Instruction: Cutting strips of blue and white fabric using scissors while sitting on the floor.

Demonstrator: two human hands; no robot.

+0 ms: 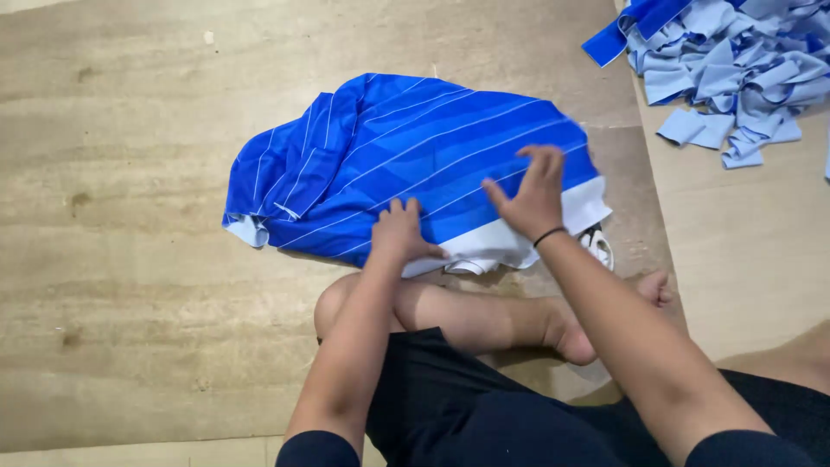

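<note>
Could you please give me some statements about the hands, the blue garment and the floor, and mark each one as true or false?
1. Both hands rest on the blue striped garment. True: left hand, right hand.
2. The garment hangs on a hanger. False: it lies on the wooden floor.
3. A pile of light blue fabric pieces lies at the upper right. True.
4. The right wrist is bare. False: it wears a thin black band.

Dark navy short sleeves on both arms, black shorts, legs & feet bare. Thin black band round wrist of right hand [534, 195]. No rings.
</note>
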